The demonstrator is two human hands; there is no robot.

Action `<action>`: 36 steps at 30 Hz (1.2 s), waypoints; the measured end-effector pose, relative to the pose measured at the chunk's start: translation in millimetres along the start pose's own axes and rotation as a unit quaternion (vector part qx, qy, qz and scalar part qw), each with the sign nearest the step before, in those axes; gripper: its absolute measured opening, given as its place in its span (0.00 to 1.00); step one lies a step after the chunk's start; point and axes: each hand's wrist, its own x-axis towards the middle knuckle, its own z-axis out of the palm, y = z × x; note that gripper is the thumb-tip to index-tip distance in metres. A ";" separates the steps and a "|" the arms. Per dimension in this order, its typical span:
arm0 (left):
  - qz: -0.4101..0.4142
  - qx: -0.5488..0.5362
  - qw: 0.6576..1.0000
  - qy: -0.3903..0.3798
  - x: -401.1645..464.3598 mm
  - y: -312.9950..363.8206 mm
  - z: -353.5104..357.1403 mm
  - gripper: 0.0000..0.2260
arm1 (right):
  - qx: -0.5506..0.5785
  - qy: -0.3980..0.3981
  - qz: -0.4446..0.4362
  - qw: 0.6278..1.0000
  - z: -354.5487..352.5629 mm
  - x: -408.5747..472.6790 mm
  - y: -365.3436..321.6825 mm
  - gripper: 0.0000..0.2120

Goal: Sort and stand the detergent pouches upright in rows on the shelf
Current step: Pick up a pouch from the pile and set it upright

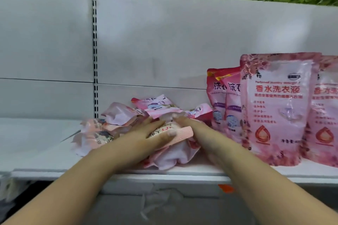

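While both forearms reach in over the near shelf edge [182, 171], the left hand [144, 131] lies with straight fingers on a flat pink pouch [175, 133] atop the heap, and the right hand [190, 129] grasps that pouch, thumb pressed on its face. The heap of fallen pouches [117, 124] spreads left and behind. Farther right, upright pouches [274, 111] stand in rows near the back panel [164, 42]. Lifting carelessly could drag loose neighbours off the edge or bump the standing row over.
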 end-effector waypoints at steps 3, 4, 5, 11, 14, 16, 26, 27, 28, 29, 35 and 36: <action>0.064 0.025 0.998 -0.005 -4.1 -16.1 -5.3 0.15 | -0.027 -0.018 0.015 0.999 13.8 7.2 -3.7 0.32; 0.059 0.030 0.998 -0.006 -6.2 -18.3 -8.9 0.12 | -0.049 -0.019 0.020 0.998 16.2 9.6 -3.9 0.43; 0.049 0.028 0.998 -0.009 -8.8 -18.7 -13.4 0.10 | -0.061 -0.022 0.020 0.998 16.9 11.3 -4.4 0.49; 0.031 0.039 0.999 -0.010 -15.2 -23.8 -11.2 0.14 | -0.049 0.103 0.083 0.990 -35.3 21.5 -18.9 0.19; 0.046 0.045 0.998 0.030 -17.5 -17.8 -19.8 0.15 | -0.058 0.227 0.086 0.968 -52.0 42.2 -14.1 0.18; 0.051 0.085 0.991 0.094 -12.8 -14.5 -30.5 0.25 | -0.077 0.242 0.094 0.963 -51.3 60.3 -5.5 0.22; -0.039 0.187 0.981 -0.040 92.7 3.1 -31.8 0.25 | -0.196 0.302 -0.016 0.933 -49.4 95.7 8.0 0.15; -0.055 0.182 0.978 -0.085 97.3 0.5 -28.0 0.23 | -0.188 0.306 -0.040 0.933 -48.0 96.0 5.0 0.14; -0.064 0.179 0.974 -0.125 99.5 -2.1 -25.4 0.22 | -0.186 0.302 -0.066 0.933 -45.8 94.3 0.2 0.14; -0.063 0.178 0.971 -0.148 99.9 -4.5 -24.4 0.21 | -0.186 0.294 -0.097 0.933 -43.4 91.7 -5.3 0.14; -0.053 0.161 0.974 -0.148 95.6 -6.7 -28.8 0.22 | -0.091 0.249 -0.297 0.917 -32.4 71.0 -22.0 0.11; -0.047 0.140 0.978 -0.144 95.9 -8.7 -27.7 0.20 | -0.068 0.251 -0.323 0.910 -32.6 68.4 -23.2 0.11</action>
